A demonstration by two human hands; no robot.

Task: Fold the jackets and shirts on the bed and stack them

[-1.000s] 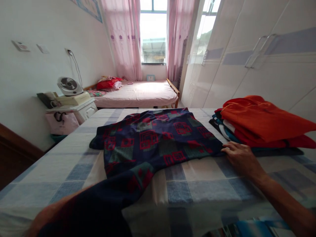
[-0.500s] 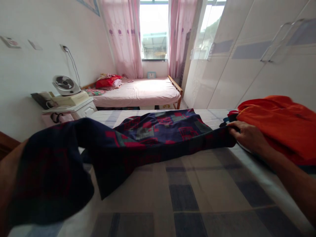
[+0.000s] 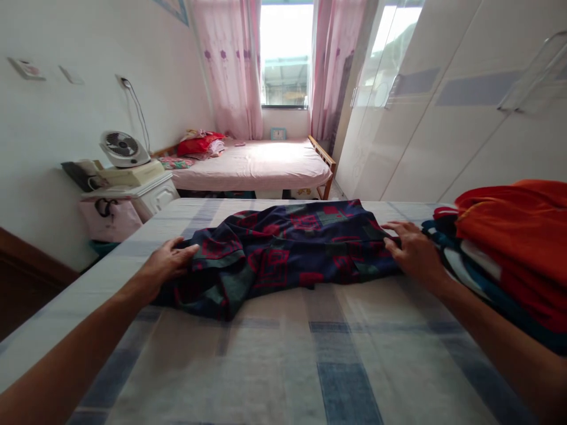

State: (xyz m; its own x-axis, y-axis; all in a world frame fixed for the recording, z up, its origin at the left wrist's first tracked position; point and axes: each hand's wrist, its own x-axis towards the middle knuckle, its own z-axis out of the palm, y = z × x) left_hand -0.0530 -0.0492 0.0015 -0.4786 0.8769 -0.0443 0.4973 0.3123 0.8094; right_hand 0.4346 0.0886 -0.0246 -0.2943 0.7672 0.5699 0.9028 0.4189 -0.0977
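Note:
A dark blue garment with red and grey-green block patterns lies folded and rumpled across the checked bed sheet. At its left end my left hand is closed on the cloth edge. My right hand rests at the garment's right end, thumb and fingers spread apart, fingertips touching the edge. The garment's exact kind cannot be made out. To the right of my right hand is a stack of folded clothes, with an orange piece on top and white, red and dark teal layers below.
White wardrobes line the right side. Beyond the bed stands a second bed with pink bedding and a red bundle. At left, a small fan sits above a white cabinet, beside a pink bag.
My left hand has brought the raised left part of the garment down and inward onto the bed. My right hand's fingers have spread at the right edge. The view has shifted left.

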